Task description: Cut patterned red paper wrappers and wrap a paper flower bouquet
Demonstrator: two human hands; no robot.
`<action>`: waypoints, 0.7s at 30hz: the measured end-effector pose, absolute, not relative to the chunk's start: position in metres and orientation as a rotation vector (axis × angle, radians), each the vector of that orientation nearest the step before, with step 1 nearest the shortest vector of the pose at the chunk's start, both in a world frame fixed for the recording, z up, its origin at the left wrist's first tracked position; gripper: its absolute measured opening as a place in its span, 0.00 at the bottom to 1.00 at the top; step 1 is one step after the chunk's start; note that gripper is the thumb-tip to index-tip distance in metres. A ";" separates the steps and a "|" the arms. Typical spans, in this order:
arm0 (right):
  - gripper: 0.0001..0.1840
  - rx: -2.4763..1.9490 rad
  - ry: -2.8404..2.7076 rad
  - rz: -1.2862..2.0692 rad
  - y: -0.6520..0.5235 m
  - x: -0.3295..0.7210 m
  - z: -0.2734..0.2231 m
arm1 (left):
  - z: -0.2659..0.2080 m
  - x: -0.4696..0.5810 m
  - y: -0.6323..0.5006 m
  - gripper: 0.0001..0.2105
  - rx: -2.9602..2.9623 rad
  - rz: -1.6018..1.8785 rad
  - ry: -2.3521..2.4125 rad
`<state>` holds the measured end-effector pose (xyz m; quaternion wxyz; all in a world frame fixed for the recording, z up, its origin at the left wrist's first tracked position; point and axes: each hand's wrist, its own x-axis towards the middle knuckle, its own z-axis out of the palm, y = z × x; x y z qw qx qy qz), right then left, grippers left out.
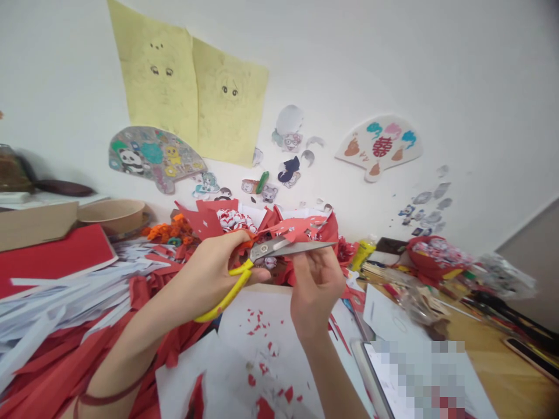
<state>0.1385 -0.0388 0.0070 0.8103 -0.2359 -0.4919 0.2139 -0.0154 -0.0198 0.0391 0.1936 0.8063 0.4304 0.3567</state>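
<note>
My left hand (220, 262) is closed round the handles of a pair of scissors (227, 299) with a yellow and an orange grip. Their metal blades stand apart and point right, in the middle of the view. Between and behind the blades is a piece of red paper (301, 227) with small cut-out holes. My right hand (317, 279) pinches this paper from below, close to the blade tips; its fingertips are partly hidden. Below both hands, small red paper scraps (264, 369) lie scattered over a white sheet (236, 349).
White paper strips (56, 320) and red strips (65, 381) pile up at left, near a beige bowl (111, 215). At right are a red container (430, 256) of shredded paper, a phone (533, 358) and a partly blurred device (375, 381). A wall with drawings (229, 105) rises behind.
</note>
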 end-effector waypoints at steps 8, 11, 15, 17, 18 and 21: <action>0.04 -0.494 -1.006 0.383 -0.041 0.139 0.008 | 0.032 -0.006 -0.019 0.13 2.217 1.051 1.175; 0.03 -0.514 -1.023 0.364 -0.041 0.139 0.008 | 0.034 -0.006 -0.020 0.13 2.222 1.045 1.160; 0.03 -0.526 -1.041 0.352 -0.042 0.139 0.009 | 0.036 -0.007 -0.020 0.13 2.234 1.031 1.148; 0.02 -0.537 -1.047 0.342 -0.042 0.139 0.009 | 0.036 -0.008 -0.019 0.13 2.239 1.036 1.135; 0.02 -0.545 -1.048 0.335 -0.042 0.139 0.009 | 0.036 -0.008 -0.019 0.13 2.241 1.040 1.123; 0.02 -0.544 -1.050 0.335 -0.043 0.139 0.008 | 0.036 -0.009 -0.020 0.12 2.231 1.042 1.095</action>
